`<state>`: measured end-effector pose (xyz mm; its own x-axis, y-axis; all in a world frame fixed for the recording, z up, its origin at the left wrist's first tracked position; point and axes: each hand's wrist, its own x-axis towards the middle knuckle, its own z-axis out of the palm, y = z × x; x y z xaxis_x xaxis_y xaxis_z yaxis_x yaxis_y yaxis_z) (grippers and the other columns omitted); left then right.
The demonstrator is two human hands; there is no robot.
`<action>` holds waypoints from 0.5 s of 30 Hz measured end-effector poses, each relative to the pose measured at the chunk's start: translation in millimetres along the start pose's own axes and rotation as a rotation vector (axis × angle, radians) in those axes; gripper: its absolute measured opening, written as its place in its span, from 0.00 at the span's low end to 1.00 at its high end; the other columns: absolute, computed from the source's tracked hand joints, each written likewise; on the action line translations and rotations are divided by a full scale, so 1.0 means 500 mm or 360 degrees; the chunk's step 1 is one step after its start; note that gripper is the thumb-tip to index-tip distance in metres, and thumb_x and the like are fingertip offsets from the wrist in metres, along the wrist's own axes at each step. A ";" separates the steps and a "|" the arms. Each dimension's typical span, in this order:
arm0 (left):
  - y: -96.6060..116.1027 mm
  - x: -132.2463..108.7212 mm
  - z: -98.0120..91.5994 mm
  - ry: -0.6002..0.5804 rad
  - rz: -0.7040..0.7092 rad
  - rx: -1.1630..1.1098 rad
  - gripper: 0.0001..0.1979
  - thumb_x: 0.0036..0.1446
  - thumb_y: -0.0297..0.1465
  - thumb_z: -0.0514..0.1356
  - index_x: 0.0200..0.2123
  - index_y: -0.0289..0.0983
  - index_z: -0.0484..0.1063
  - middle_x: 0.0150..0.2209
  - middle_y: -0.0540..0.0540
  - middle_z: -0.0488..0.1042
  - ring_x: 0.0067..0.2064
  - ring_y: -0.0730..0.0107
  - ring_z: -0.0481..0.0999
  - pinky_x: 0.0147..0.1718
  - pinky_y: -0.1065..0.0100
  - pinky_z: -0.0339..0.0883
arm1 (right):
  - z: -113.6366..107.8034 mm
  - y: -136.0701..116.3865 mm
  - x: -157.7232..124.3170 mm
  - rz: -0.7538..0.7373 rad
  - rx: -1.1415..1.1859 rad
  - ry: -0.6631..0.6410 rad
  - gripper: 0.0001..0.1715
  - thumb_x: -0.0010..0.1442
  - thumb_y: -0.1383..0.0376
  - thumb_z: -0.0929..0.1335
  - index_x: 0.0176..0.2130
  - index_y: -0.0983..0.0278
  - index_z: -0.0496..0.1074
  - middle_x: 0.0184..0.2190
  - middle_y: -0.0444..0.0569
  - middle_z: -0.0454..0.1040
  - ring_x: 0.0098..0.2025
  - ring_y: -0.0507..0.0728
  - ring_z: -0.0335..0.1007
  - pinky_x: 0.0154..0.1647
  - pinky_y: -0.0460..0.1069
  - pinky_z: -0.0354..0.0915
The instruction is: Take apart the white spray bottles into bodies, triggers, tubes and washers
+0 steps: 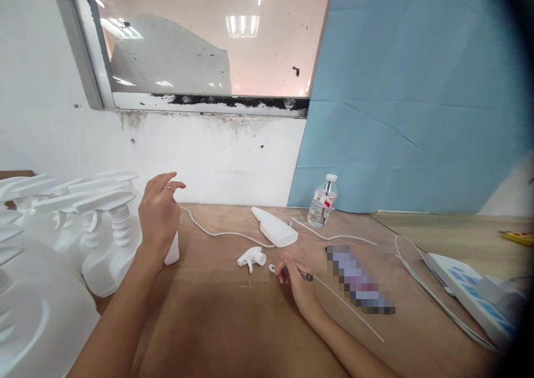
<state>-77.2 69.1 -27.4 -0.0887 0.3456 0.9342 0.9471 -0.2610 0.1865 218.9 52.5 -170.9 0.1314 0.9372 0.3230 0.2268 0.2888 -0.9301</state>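
Observation:
My left hand (159,210) is raised above the table beside a group of white spray bottles (95,222), its fingers loosely spread and holding nothing. My right hand (297,282) rests on the wooden table (217,322), fingers pinched on a thin white dip tube (350,311) that trails off to the right. A loose white trigger sprayer head (251,257) lies just left of that hand. Behind it a white bottle (274,227) without a sprayer lies on its side.
A small clear water bottle (322,201) stands by the blue sheet (409,100) on the wall. A white cable (221,233) runs across the table. At the right edge lies a white and blue power strip (471,297), and a blurred-out object (361,279) lies mid-table.

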 end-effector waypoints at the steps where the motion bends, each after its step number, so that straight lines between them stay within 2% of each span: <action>1: 0.004 0.000 -0.002 0.0011 0.0009 -0.0046 0.21 0.51 0.15 0.45 0.34 0.37 0.74 0.49 0.45 0.74 0.54 0.59 0.69 0.50 0.56 0.66 | 0.000 -0.002 -0.001 -0.0016 -0.0005 0.0004 0.33 0.60 0.45 0.59 0.17 0.63 0.69 0.13 0.44 0.63 0.19 0.54 0.60 0.24 0.48 0.54; 4: 0.028 0.003 -0.010 0.0054 0.0092 -0.0220 0.20 0.51 0.15 0.46 0.31 0.38 0.74 0.45 0.47 0.76 0.52 0.62 0.70 0.49 0.59 0.67 | -0.002 -0.009 -0.003 -0.0105 -0.0019 0.0020 0.28 0.61 0.47 0.60 0.22 0.63 0.70 0.18 0.45 0.66 0.23 0.55 0.61 0.26 0.49 0.57; 6: 0.055 0.005 -0.019 0.0083 0.0086 -0.0397 0.18 0.53 0.16 0.48 0.30 0.39 0.74 0.42 0.48 0.78 0.51 0.65 0.71 0.50 0.60 0.67 | -0.003 -0.015 -0.005 -0.0191 -0.0026 0.0020 0.23 0.62 0.50 0.61 0.27 0.62 0.71 0.23 0.46 0.69 0.28 0.57 0.64 0.32 0.49 0.59; 8: 0.087 0.006 -0.030 0.0051 -0.0042 -0.0651 0.16 0.53 0.17 0.50 0.29 0.38 0.74 0.41 0.49 0.78 0.49 0.67 0.73 0.50 0.61 0.67 | -0.005 -0.022 -0.007 -0.0273 -0.0034 -0.0007 0.18 0.61 0.53 0.63 0.30 0.62 0.72 0.29 0.48 0.71 0.34 0.58 0.66 0.38 0.49 0.60; 12: 0.156 -0.003 -0.047 -0.0201 -0.0461 -0.1337 0.11 0.55 0.21 0.52 0.29 0.37 0.73 0.41 0.48 0.77 0.48 0.67 0.75 0.49 0.62 0.68 | -0.007 -0.032 -0.013 -0.0448 -0.0065 -0.0190 0.12 0.61 0.57 0.64 0.35 0.61 0.72 0.34 0.48 0.72 0.40 0.59 0.67 0.42 0.49 0.60; 15: 0.194 -0.014 -0.047 -0.0374 -0.0655 -0.1748 0.09 0.54 0.22 0.54 0.27 0.37 0.72 0.41 0.48 0.78 0.49 0.65 0.74 0.48 0.62 0.67 | -0.008 -0.034 -0.016 -0.0398 -0.0001 -0.0276 0.12 0.60 0.56 0.65 0.37 0.60 0.73 0.36 0.49 0.73 0.41 0.59 0.68 0.43 0.50 0.62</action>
<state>8.0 20.1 -8.7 -0.1566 0.7103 0.6862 0.0813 -0.6832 0.7257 217.9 39.3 -156.8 -0.0951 0.8564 0.5075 0.2319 0.5149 -0.8253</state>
